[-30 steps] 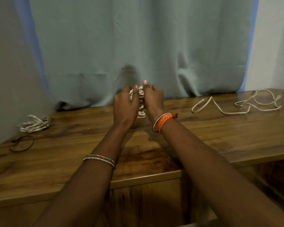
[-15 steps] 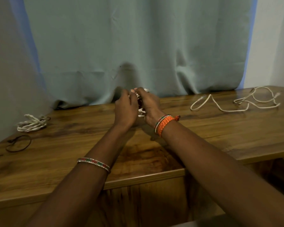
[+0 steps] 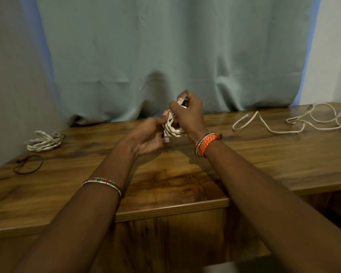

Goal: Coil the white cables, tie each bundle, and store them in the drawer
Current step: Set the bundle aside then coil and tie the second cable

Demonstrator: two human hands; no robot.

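Observation:
A coiled white cable bundle (image 3: pixel 172 128) hangs above the middle of the wooden table (image 3: pixel 165 184), held between both hands. My left hand (image 3: pixel 149 135) grips the bundle's left side with palm turned up. My right hand (image 3: pixel 189 113) curls over the bundle's top and pinches a plug end that sticks up above its fingers. Another plug dangles below the bundle. At the table's far left lies a tied white cable bundle (image 3: pixel 42 141). A loose white cable (image 3: pixel 289 122) sprawls uncoiled at the far right.
A thin black loop (image 3: pixel 28 164) lies on the table near the left edge, below the tied bundle. A grey-green curtain (image 3: pixel 165 56) hangs right behind the table. Under the tabletop's front edge is the wooden front panel (image 3: pixel 175 239).
My hands have parted a little. The left hand has rolled palm-up and the right hand has lifted, pulling a plug end up above the bundle.

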